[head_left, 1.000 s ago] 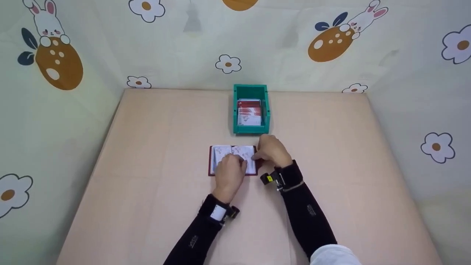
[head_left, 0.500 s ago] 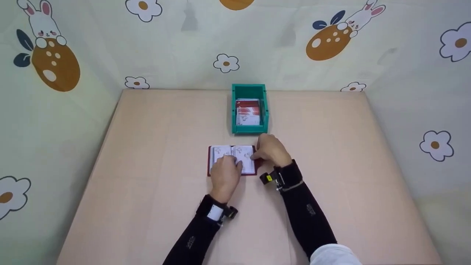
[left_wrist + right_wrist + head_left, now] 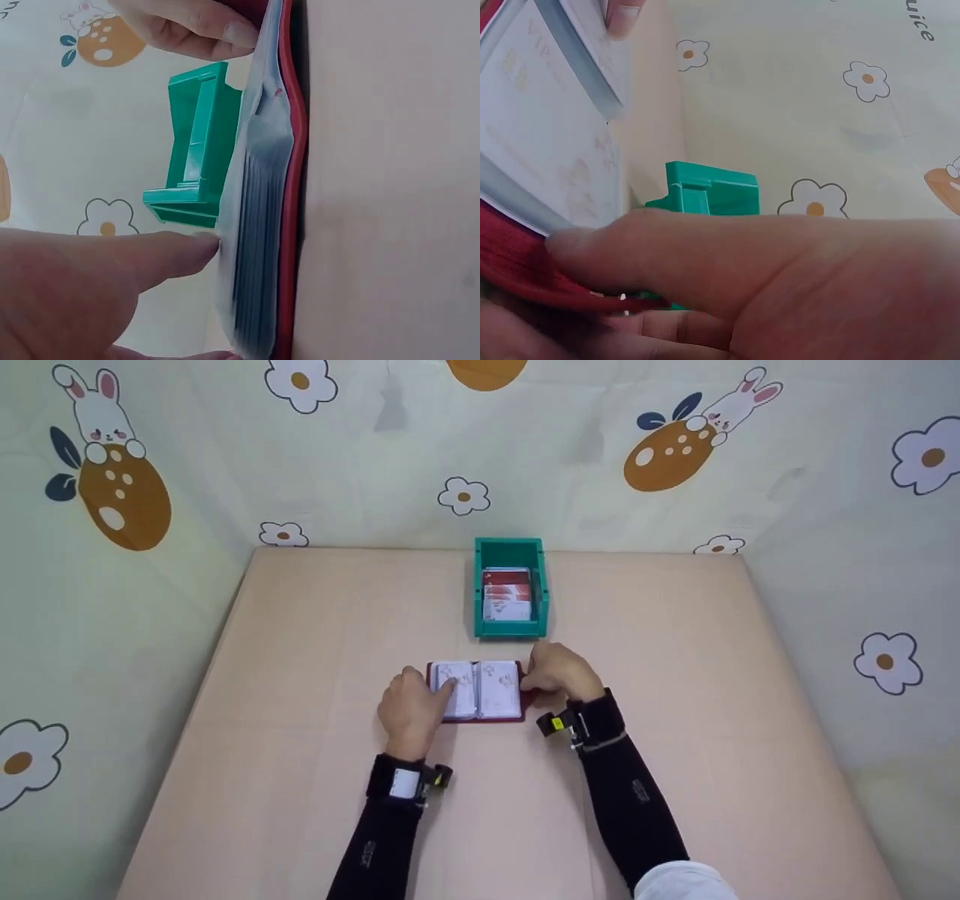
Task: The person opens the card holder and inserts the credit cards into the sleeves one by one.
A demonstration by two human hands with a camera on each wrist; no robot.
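Note:
A small red card holder [image 3: 478, 721] lies spread on the table, with white cards in clear sleeves on both sides. My left hand [image 3: 411, 712] is at its left edge. The thumb [image 3: 191, 251] touches the top of the thick sleeve stack [image 3: 259, 240], while another finger, mostly cut off, reaches the stack's edge. My right hand [image 3: 561, 671] pinches the red cover at the right edge. In the right wrist view its thumb [image 3: 592, 255] lies on top beside a white card [image 3: 547, 127], and the other fingers are underneath, partly hidden.
Behind the card holder stands a green bin [image 3: 511, 628] with red-and-white cards [image 3: 507, 596] inside. The beige tabletop [image 3: 337, 615] meets patterned fabric walls [image 3: 360, 472] at the back and sides.
My left hand has moved left from the middle of the card holder to its left edge, uncovering the right page and the fold. The right hand keeps its hold on the right edge.

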